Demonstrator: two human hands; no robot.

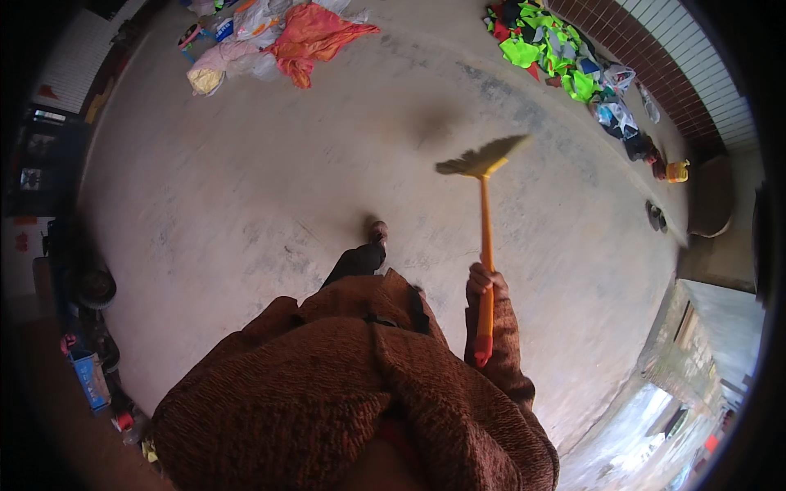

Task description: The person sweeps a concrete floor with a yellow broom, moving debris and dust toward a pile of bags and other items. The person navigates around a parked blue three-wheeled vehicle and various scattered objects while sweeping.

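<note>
At the far left edge, a blue crate (88, 378) sits among dark clutter beside the concrete floor (246, 180). Further along the top, a heap of fabric (278, 37) in orange, pink and white lies on the floor, well apart from the person. In the lower middle, the person's brown knitted sweater (327, 393) fills the view, with one dark-trousered leg and a shoe (377, 233) stepping forward on the concrete. The left hand does not show (it is hidden somewhere under the sweater).

Right of centre, the right hand (485, 282) has its fingers wrapped tight around a broom (485, 237), gripping the handle in its lower half. The broom has a long orange handle with a red end cap near the sleeve, and a flat, fan-shaped head of yellowish bristles, blurred in the picture. It stands nearly upright in the view, the head held away from the person, above the floor ahead.

Toward the upper right, a pile of neon green and mixed cloth scraps (548, 45) lies along a brick-red wall base (647, 65), with a small yellow container (677, 171) near it.
</note>
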